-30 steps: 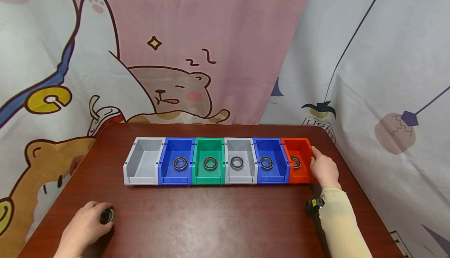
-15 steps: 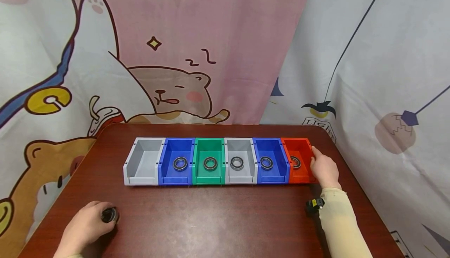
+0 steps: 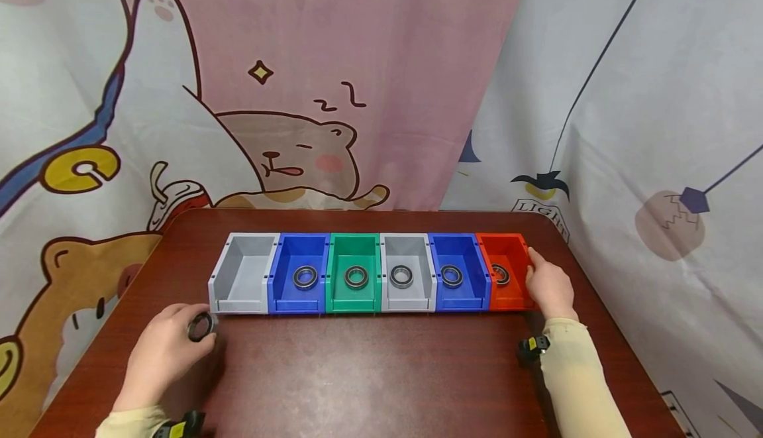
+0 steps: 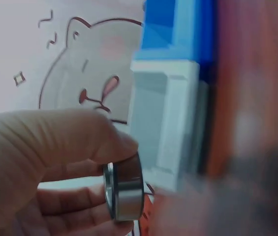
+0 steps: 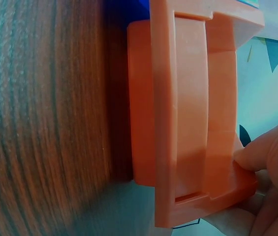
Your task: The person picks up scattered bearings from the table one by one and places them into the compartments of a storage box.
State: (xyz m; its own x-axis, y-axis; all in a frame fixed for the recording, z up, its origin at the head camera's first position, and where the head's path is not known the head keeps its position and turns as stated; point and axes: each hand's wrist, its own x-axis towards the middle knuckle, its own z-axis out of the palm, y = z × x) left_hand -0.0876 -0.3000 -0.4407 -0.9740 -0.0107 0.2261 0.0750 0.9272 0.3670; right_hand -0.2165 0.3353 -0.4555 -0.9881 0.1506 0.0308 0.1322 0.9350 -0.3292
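Note:
My left hand [image 3: 159,350] pinches a ball bearing [image 4: 130,199] between thumb and fingers, just in front of the leftmost grey bin [image 3: 240,306]. In the left wrist view the bearing stands on edge against the thumb tip. No bearing shows inside that grey bin. At the other end of the row, my right hand [image 3: 551,289] grips the outer side wall of the red bin [image 5: 192,108], the thumb over its rim and the fingers outside. A bearing [image 3: 505,275] lies in the red bin, partly hidden by the bin's left wall.
Between the end bins stand a blue bin [image 3: 298,306], a green bin [image 3: 353,306], a second grey bin [image 3: 408,305] and another blue bin [image 3: 463,305], each with one bearing inside. A brown table [image 3: 369,372] carries the row, and a printed curtain [image 3: 417,93] hangs behind.
My left hand has moved forward and to the right with the bearing, from the table's left front toward the leftmost grey bin. My right hand has stayed on the red bin.

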